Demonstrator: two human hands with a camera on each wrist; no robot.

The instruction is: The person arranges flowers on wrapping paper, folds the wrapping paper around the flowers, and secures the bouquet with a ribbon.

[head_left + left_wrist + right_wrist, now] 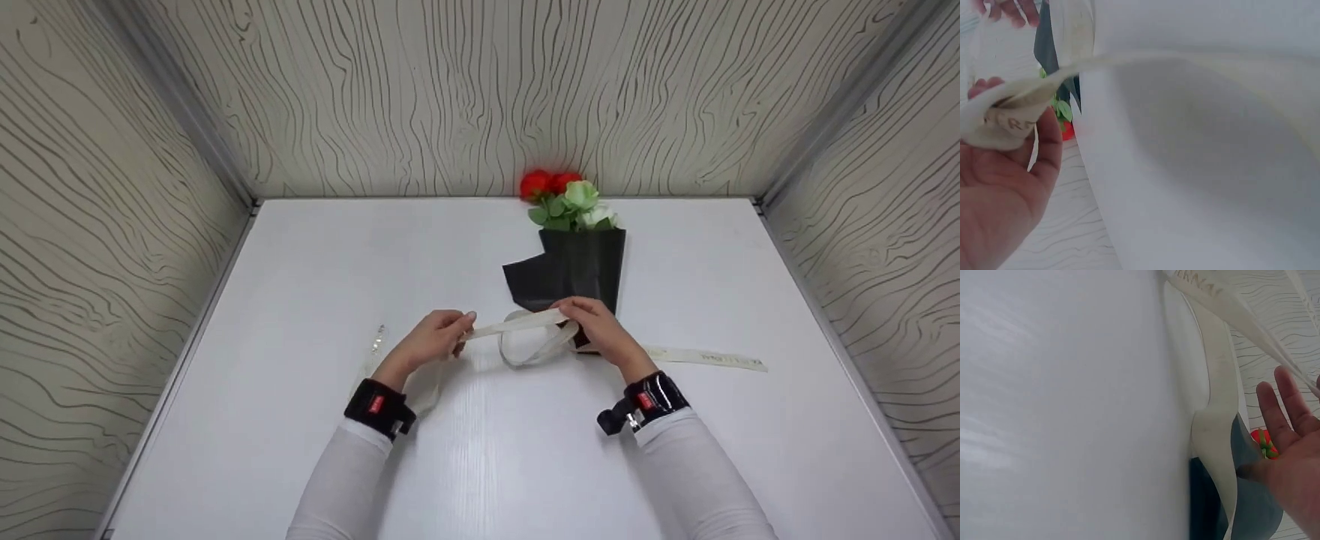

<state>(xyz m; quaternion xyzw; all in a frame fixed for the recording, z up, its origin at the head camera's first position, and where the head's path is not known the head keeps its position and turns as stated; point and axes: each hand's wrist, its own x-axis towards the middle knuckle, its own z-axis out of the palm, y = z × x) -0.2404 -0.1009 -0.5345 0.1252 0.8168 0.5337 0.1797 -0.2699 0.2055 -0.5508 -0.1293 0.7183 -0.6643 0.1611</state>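
Note:
A cream ribbon with printed lettering stretches between the two hands above the white table. My left hand pinches it on the left, and a length trails down from there toward the table. In the left wrist view the ribbon folds over the curled fingers. My right hand holds the other end of the taut stretch at its fingertips, over the lower part of a bouquet in black wrapping. A loop of ribbon hangs below, across the dark wrapping in the right wrist view.
Red flowers and pale green-white ones top the bouquet, near the table's back edge. One ribbon tail lies to the right, another to the left. Patterned walls enclose the white table.

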